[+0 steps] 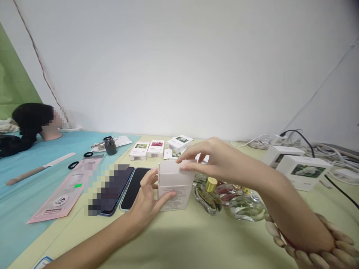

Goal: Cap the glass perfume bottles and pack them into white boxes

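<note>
One white cardboard box [179, 185], easily creased.
My left hand [147, 196] clasps its side; my right hand [211, 157] pinches its top flap [169, 167], where crooked tugging could bend it.

The pale yellow desk [202, 243] carries a blue cloth [17, 224] on its left, two phones [136, 188], small printed boxes [155, 148], a cluster of glass bottles [245, 207] and, at the right, two larger white boxes [304, 173] beside tangled cables [338, 158].
</note>
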A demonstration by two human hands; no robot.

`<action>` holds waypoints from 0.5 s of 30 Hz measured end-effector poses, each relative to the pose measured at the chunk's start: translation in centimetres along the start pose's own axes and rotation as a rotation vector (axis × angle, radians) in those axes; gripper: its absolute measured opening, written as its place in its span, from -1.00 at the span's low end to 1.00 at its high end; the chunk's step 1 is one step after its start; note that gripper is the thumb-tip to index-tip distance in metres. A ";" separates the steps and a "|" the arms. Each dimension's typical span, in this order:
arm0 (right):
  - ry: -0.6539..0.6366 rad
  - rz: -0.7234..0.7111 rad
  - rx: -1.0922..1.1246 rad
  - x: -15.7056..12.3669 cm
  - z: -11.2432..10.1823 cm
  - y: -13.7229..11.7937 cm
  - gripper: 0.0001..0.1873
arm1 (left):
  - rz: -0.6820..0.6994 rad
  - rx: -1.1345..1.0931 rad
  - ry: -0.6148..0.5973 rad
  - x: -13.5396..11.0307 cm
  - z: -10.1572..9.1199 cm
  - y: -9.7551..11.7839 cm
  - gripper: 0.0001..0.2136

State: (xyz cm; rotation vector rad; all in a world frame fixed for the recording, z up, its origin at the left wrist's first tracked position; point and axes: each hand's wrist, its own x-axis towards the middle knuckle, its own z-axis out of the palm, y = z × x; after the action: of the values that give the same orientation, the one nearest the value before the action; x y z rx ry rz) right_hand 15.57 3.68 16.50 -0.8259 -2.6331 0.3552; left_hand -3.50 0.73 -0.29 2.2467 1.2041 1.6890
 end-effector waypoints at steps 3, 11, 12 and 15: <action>-0.099 0.009 0.032 0.1 0.4 0.2 -0.75 | 0.021 -0.022 -0.031 0.2 -0.1 0.0 -0.41; -0.183 -0.014 -0.069 0.4 2.1 0.6 -0.70 | 0.011 -0.022 -0.023 0.1 0.0 -0.2 -0.44; -0.181 -0.018 -0.067 0.4 2.2 0.5 -0.71 | 0.022 -0.022 -0.019 0.1 0.0 -0.2 -0.45; -0.152 -0.020 -0.033 0.5 2.2 0.2 -0.77 | -0.012 0.044 -0.084 0.4 -0.4 -0.1 -0.51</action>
State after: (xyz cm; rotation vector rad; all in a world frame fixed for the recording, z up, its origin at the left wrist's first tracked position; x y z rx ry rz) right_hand 14.40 3.86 14.53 -0.8113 -2.7926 0.3841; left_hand -3.83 0.89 0.18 2.3054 1.2448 1.5624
